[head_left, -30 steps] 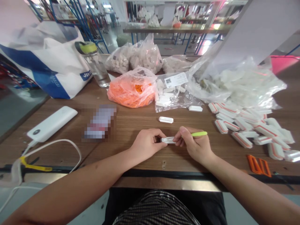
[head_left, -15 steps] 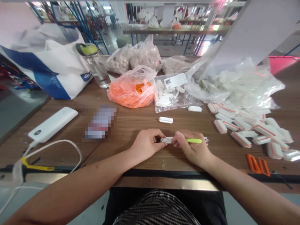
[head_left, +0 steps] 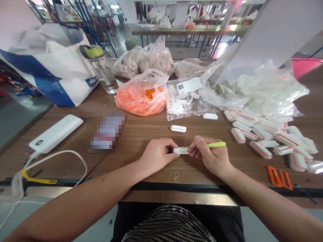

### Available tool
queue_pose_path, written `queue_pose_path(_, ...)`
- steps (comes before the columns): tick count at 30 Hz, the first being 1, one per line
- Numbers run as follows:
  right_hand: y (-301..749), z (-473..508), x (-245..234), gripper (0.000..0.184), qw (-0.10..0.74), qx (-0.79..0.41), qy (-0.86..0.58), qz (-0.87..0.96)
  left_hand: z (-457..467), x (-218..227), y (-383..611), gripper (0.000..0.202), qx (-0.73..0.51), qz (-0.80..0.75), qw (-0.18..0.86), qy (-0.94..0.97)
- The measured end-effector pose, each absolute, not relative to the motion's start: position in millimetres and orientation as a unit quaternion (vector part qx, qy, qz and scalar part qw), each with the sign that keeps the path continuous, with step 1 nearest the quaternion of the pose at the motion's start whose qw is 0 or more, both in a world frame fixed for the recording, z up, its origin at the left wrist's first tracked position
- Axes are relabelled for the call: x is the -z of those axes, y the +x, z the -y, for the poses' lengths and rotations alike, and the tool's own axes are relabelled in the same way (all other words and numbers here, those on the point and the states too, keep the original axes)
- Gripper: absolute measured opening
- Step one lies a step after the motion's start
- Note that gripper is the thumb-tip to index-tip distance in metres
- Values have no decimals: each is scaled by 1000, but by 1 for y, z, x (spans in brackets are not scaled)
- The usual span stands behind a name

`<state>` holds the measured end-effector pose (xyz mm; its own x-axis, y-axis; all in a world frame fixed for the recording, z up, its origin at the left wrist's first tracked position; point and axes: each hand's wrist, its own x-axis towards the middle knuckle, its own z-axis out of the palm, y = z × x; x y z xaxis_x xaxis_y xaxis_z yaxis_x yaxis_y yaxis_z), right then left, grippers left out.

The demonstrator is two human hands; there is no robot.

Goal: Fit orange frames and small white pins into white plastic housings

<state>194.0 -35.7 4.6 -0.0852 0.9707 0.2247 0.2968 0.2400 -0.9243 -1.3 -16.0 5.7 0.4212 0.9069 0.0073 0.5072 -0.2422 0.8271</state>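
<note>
Brown wood-grain workbench (head_left: 141, 129) carries the lot, dark band along its near edge. White-and-blue carrier bag (head_left: 63, 72), far left, creased. Filmy clear bag (head_left: 272, 85), right rear. Orange-filled bag (head_left: 131, 101), mid-back, likely set there to leave working room. Pile of white casings (head_left: 262, 133), right side: oblong, orange-edged on many, probably placed for right-hand reach.

Left hand (head_left: 157, 153) and right hand (head_left: 214, 156) face each other, fingers closed on both. Right grips a slim yellow-green pen-like tool (head_left: 216, 144), pen-style, presumably for fine control; tip hidden. Left thumb and index pinch the left end of a white strip (head_left: 181, 150), likely steadying it. Strip sits between the hands: narrow, rigid-looking, rows of small dark marks.
</note>
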Motion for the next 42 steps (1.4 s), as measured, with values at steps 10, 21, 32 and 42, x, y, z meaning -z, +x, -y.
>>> queue_pose_path(10,194,35,-3,43,428,-347,-513,658,16,-4,-2,10,-258,-476,390,745)
queue_pose_path(21,192,39,-12,37,392,-234,-474,753,16,0,-1,10,-262,-474,383,749)
queue_pose_path(32,195,36,-8,43,452,-338,-509,650,16,-7,-1,8,-254,-482,385,745)
queue_pose_path(42,196,36,-6,44,458,-348,-512,638,17,-8,-1,9,-251,-482,393,742)
